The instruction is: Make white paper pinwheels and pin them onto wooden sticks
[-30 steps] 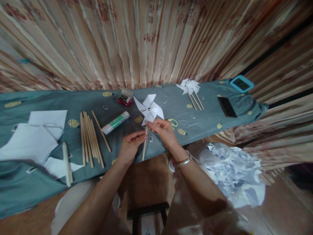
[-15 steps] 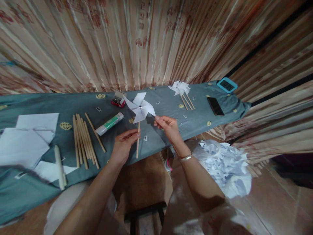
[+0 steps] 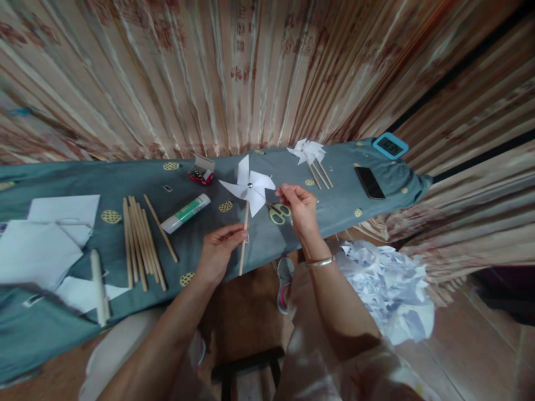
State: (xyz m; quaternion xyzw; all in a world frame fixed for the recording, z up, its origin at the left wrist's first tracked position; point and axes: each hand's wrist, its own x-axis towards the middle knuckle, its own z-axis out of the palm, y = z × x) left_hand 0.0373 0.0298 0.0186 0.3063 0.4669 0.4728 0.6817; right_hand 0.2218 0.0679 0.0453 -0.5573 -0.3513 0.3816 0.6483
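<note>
A white paper pinwheel (image 3: 256, 187) with a silver pin at its centre stands upright on a wooden stick (image 3: 243, 250). My left hand (image 3: 218, 249) pinches that stick between thumb and fingers, below the blades. My right hand (image 3: 300, 207) is beside the pinwheel, its thumb and fingers pressed together at the tip of the right blade. Whether the fingertips grip the blade is too small to tell. Under my right hand lie scissors with yellow-green handles (image 3: 279, 214), partly covered by it.
On the cloth-covered table (image 3: 200, 278) are wooden sticks (image 3: 144, 242), a glue stick (image 3: 186, 213), a red box (image 3: 201, 171), white paper (image 3: 37, 250), finished pinwheels (image 3: 308, 151), a phone (image 3: 369, 182) and a blue clock (image 3: 390, 146). A bag of paper scraps (image 3: 388, 289) sits at the lower right.
The pinwheel's blades have turned, and the pinwheel with my left hand has shifted slightly right. My right hand has moved right and a little up, and the scissors now show more.
</note>
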